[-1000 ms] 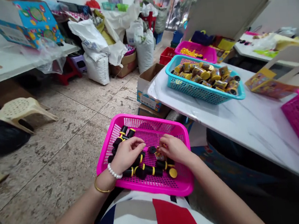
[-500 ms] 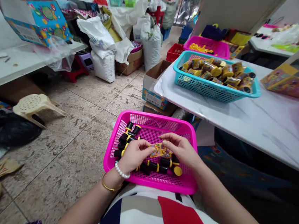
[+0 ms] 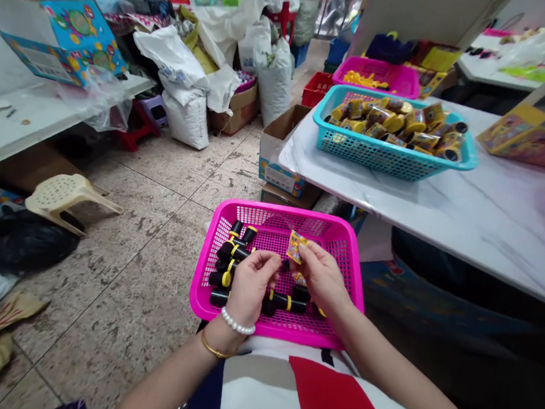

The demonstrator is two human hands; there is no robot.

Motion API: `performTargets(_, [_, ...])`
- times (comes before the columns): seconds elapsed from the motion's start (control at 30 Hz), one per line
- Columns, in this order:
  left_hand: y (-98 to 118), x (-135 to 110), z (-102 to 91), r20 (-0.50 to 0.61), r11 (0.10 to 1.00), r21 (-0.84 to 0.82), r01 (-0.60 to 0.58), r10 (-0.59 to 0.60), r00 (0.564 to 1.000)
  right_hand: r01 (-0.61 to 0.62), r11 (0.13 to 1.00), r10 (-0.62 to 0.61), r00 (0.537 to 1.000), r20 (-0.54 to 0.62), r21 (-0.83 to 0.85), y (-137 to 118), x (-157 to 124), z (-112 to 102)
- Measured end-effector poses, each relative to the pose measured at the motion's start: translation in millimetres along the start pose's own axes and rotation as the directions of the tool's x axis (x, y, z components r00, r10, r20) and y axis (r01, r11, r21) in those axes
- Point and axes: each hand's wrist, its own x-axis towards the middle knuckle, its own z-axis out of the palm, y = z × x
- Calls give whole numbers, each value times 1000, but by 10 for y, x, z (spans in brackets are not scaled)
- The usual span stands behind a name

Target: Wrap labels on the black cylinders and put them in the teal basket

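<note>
A pink plastic mesh basket (image 3: pixel 273 207) rests on my lap, holding several black cylinders with yellow bands (image 3: pixel 226 252). Above its middle, my right hand (image 3: pixel 322 275) pinches a small yellow foil packet (image 3: pixel 296 247) upright at the fingertips. My left hand (image 3: pixel 256 284) hovers over the basket with curled fingers, its tips close to a small dark piece (image 3: pixel 285 265). I cannot tell whether that hand grips the piece. A bit of yellow (image 3: pixel 299 279) shows beside my right palm, and my hands hide part of the basket floor.
To the right, a white marble table (image 3: pixel 447 213) carries a teal basket (image 3: pixel 369 156) of yellow-and-black wrapped cylinders. Behind it stands a pink basket (image 3: pixel 376 79) of yellow pieces. Sacks and cartons line the back, and a low white stool (image 3: pixel 64 194) stands on the tiled floor.
The foil packet has risen from lying between both hands to standing upright in my right fingertips. My hands have moved slightly apart, and the view has shifted a little.
</note>
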Motion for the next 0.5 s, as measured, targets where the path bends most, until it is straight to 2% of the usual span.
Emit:
performTargets(0.1, [107,-89,-2,-74,979,118,-164,174,982,92,971,-103,994,-37,-221,-102,-6,-21])
performTargets(0.27, [267,-187,22,-4,869,328,-370,393,920,244,854,-261,965,27,-459,-163,-63,-3])
performTargets(0.4, [269,-184,24,21,807,385,-446,476,879,343,746,-359,929,89,-571,-113,-91,29])
performTargets(0.5, [248,-161,9,53,780,428,-456,482,874,437,639,-434,884,171,-633,-104,-103,65])
